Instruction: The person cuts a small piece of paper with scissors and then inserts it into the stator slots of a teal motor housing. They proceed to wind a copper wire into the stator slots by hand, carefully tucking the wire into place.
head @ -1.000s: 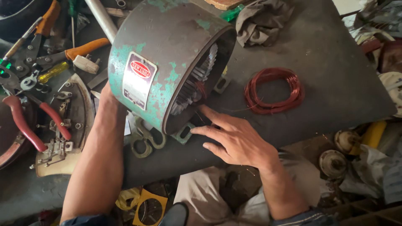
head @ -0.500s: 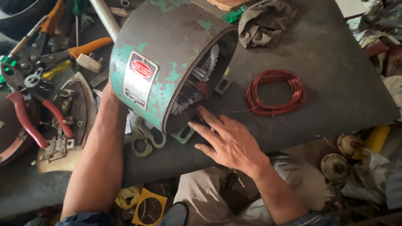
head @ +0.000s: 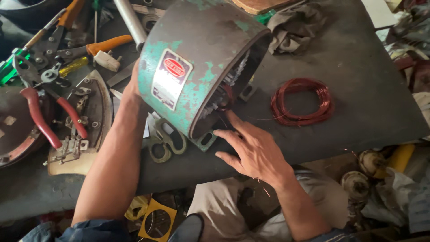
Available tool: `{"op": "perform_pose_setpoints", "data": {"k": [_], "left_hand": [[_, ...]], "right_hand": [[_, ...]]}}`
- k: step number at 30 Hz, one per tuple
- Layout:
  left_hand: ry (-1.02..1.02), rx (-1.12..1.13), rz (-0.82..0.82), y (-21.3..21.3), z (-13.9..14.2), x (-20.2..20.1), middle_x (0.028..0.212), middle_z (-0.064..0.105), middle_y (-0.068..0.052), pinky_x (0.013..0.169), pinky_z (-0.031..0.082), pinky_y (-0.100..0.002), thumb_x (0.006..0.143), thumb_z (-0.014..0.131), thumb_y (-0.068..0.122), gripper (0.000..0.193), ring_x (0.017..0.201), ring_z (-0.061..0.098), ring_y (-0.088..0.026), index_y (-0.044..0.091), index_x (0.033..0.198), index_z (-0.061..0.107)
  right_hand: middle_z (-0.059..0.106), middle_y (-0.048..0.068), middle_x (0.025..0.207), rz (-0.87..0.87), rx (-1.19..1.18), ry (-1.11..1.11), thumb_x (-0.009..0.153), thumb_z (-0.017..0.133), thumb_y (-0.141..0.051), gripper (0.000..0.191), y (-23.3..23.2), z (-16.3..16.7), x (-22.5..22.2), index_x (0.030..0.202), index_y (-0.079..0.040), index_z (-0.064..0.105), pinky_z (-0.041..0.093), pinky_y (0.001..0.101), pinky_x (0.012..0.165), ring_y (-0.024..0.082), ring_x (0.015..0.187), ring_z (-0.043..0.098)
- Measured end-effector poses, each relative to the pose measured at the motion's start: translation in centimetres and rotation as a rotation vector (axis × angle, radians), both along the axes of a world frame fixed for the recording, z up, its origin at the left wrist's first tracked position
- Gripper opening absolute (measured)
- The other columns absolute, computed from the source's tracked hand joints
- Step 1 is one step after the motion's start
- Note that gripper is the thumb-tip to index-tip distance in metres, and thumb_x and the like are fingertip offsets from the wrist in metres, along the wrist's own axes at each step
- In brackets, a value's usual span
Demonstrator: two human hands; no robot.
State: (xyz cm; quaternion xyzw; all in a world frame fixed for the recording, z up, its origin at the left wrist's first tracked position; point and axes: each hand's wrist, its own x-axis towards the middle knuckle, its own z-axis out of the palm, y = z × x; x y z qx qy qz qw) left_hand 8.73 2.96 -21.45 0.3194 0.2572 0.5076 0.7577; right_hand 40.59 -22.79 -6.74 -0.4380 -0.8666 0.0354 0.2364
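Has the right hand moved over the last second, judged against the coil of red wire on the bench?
Yes. The right hand has slid left, away from the red wire coil, and its fingertips now sit at the open mouth of the green motor housing.

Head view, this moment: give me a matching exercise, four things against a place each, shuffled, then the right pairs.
Things:
1. motor housing
2. wire coil
3. pliers
4. rag

Places:
A. far left, red handles
B. flat on the bench, right of the housing
C. between the left hand and right hand
D. crumpled at the top, beyond the housing

Pairs: 1-C, 2-B, 3-A, 4-D
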Motion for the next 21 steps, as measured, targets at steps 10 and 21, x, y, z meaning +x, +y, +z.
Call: {"op": "perform_pose_setpoints", "data": {"k": [10, 21], "left_hand": [[0.011, 0.108, 0.011, -1.7, 2.9, 1.9, 0.117, 0.071, -0.011, 0.085, 0.062, -0.032, 0.109, 0.057, 0.019, 0.033, 0.098, 0.071, -0.018, 0.002, 0.137, 0.061], [0.094, 0.339, -0.030, -2.5, 5.0, 3.1, 0.128, 0.067, -0.007, 0.091, 0.057, -0.026, 0.107, 0.060, 0.016, 0.046, 0.109, 0.067, -0.012, 0.003, 0.151, 0.053]], "right_hand": [[0.048, 0.025, 0.149, -0.021, -0.078, 0.037, 0.082, 0.082, -0.038, 0.048, 0.2, 0.0, -0.4, 0.120, -0.012, 0.067, 0.060, 0.0380, 0.079, 0.024, 0.085, 0.072], [0.052, 0.027, 0.146, -0.043, -0.052, 0.002, 0.081, 0.081, -0.041, 0.048, 0.4, 0.1, -0.7, 0.119, -0.014, 0.069, 0.060, 0.0387, 0.075, 0.029, 0.087, 0.072]]}}
